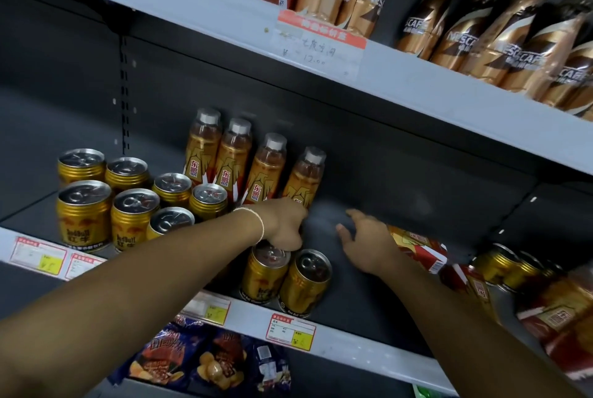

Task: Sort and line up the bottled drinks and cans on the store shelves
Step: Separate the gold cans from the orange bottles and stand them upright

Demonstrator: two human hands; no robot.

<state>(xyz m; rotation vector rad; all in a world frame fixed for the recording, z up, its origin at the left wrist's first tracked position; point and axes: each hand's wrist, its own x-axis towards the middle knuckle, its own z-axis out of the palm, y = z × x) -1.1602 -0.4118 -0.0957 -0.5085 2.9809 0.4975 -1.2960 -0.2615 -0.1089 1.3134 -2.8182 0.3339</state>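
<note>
Gripping, left hand [282, 224]: fingers curled over can [266, 272] top, directly beneath it.
Can axis: upright, near shelf [353, 340] front.
Right hand [365, 237]: spread, holding nothing, farther from can.
Other cans [133, 205]: leftward of left hand.

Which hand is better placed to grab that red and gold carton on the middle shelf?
Right. The right hand is open and free, just beside the carton; the left hand grips the top of a gold can, farther away.
</note>
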